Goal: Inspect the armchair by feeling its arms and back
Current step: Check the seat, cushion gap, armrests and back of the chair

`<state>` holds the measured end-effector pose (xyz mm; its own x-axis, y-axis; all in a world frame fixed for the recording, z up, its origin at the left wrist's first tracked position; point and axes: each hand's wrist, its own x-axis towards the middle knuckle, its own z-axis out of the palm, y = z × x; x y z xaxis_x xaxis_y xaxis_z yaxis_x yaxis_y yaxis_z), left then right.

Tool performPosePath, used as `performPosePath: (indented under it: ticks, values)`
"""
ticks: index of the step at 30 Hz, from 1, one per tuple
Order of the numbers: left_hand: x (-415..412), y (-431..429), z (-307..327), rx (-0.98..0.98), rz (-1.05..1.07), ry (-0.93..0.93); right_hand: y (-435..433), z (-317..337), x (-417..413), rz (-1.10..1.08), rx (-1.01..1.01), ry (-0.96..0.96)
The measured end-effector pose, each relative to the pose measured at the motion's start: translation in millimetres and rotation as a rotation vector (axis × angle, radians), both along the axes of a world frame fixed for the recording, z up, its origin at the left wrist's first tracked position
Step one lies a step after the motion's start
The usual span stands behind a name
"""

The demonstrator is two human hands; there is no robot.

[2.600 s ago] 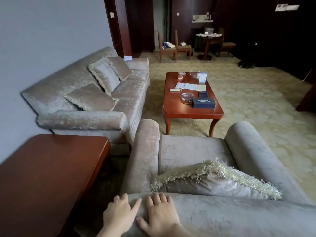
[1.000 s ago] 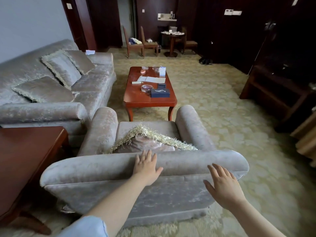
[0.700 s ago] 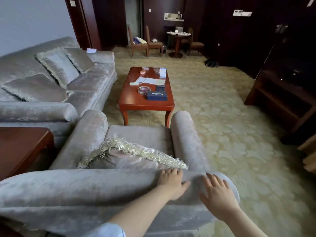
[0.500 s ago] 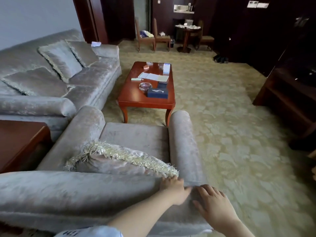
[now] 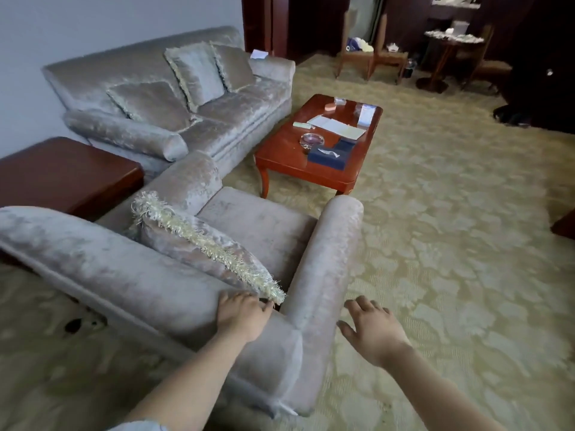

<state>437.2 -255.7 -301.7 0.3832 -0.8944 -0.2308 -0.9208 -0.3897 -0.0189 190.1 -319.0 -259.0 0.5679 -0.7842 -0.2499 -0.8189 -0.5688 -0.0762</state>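
Head view: one armchair (image 5: 258,231) stands in the foreground, one fringed cushion (image 5: 193,241) leaning against its back. The left hand (image 5: 241,315) lies palm-down on the back's top near the right arm, gripping nothing. The right hand (image 5: 371,328), fingers spread, hovers just beside that arm, empty. Behind stand one sofa (image 5: 236,107) bearing three pillows (image 5: 196,73), one coffee table (image 5: 280,150) and one side table (image 5: 62,169)

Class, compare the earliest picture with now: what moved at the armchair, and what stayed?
Both hands slid along the armchair back from its left end to its right. The left hand rests there; the right hand has lifted off. The fringed cushion stayed put.
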Motion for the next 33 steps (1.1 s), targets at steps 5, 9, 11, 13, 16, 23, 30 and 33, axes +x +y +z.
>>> performPosePath:
  ticks: [5, 9, 11, 13, 16, 23, 30, 33]
  values:
    - [-9, 8, 11, -0.2, 0.14, 0.069, -59, 4, -2, 0.208, -0.025, 0.009]
    - [-9, 11, -1, -0.394, 0.129, 0.076, -118, -5, -16, 0.329, -0.038, 0.038]
    - [-7, 10, -7, -0.378, 0.123, 0.063, -154, -9, -23, 0.391, -0.046, 0.061]
    - [-5, 2, -12, -0.329, 0.209, 0.056, -193, -10, -27, 0.447, -0.044, 0.084]
    - [-18, -50, -11, -0.371, 0.361, 0.118, -255, -5, -25, 0.516, -0.064, 0.104]
    - [-84, -222, -15, -0.335, 0.375, 0.213, -370, -6, 11, 0.625, -0.04, 0.107]
    - [-155, -295, -83, -0.062, 0.819, 0.289, -466, -29, 11, 0.881, -0.004, 0.126]
    - [-170, -325, -77, -0.084, 0.915, 0.254, -501, -27, 28, 1.007, -0.011, 0.174]
